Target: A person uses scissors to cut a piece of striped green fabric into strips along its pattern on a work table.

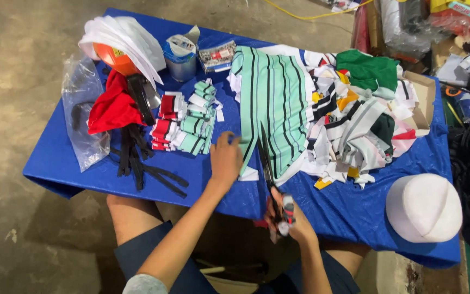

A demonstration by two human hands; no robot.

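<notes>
Mid-cut: right hand (295, 220) gripping scissors (270, 174), blades in striped cloth (272, 103); left hand (225, 159) flat, pinning edge. Next: steady straight snip.

Both forearms are bare from elbow to wrist, and the left hand (226, 159) and right hand (295, 222) wear no gloves or rings. A pale grey sleeve (145, 285) edge shows at seven o'clock. Dark navy shorts (153, 247) cover the thighs, knees bare.
</notes>
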